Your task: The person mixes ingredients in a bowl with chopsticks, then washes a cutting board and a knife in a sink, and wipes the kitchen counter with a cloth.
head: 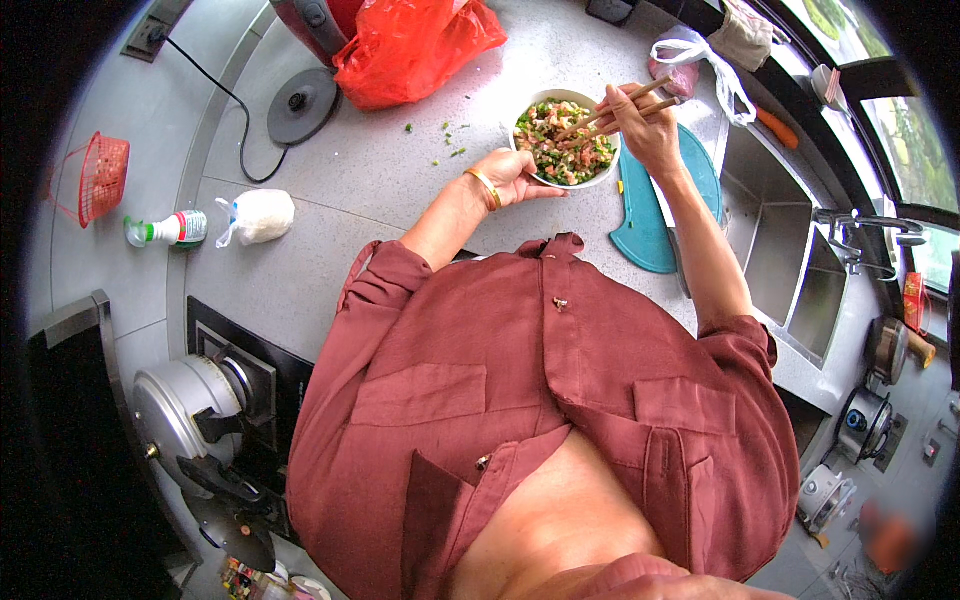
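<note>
A white bowl point(516, 154) stands on the counter, filled with a chopped mixture point(559, 142) of pink minced meat and green bits, probably scallion. My left hand point(514, 178) holds the bowl by its near left rim, fingers spread along its side. In my right hand point(641, 131) is a pair of wooden chopsticks point(651, 88), their tips down in the mixture. A teal cutting board point(651, 225) lies right of the bowl, under my right forearm. Partly hidden by that forearm, a knife-like metal edge point(681, 262) shows on the board.
A red plastic bag point(420, 52) and a kettle base point(302, 105) with its cord are at the back left. Scallion scraps point(448, 139) dot the counter. To the right is a steel sink point(776, 240); at left, a pressure cooker point(180, 405) sits on the stove beyond a spray bottle point(169, 228).
</note>
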The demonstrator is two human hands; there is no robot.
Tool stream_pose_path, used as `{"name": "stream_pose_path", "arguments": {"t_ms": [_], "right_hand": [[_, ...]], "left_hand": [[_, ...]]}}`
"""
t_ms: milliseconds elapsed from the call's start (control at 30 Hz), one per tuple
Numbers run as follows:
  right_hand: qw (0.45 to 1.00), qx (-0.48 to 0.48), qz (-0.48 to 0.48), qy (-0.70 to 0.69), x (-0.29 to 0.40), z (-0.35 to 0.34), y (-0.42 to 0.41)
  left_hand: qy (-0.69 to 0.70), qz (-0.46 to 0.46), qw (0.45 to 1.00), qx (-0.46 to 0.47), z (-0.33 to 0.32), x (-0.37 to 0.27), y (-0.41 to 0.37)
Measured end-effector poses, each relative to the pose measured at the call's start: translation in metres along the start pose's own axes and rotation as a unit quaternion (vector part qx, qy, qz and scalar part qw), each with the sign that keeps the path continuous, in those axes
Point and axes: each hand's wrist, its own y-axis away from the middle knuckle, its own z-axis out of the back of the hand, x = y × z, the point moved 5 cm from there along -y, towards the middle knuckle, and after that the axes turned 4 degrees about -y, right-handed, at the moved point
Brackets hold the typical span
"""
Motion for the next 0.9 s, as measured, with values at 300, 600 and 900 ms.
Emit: {"name": "stream_pose_path", "arguments": {"t_ms": [300, 600, 900], "right_hand": [[0.997, -0.052, 0.051, -0.021, 0.055, 0.0, -0.015], [0.997, 0.047, 0.026, 0.057, 0.006, -0.022, -0.007], [1.0, -0.007, 0.026, 0.01, 0.036, 0.001, -0.016]], "left_hand": [[-0.016, 0.001, 1.0, -0.013, 0.004, 0.001, -0.003], [-0.002, -0.017, 0.999, -0.035, -0.002, 0.0, 0.001], [0.002, -0.002, 1.0, -0.025, -0.001, 0.001, 0.0]]}}
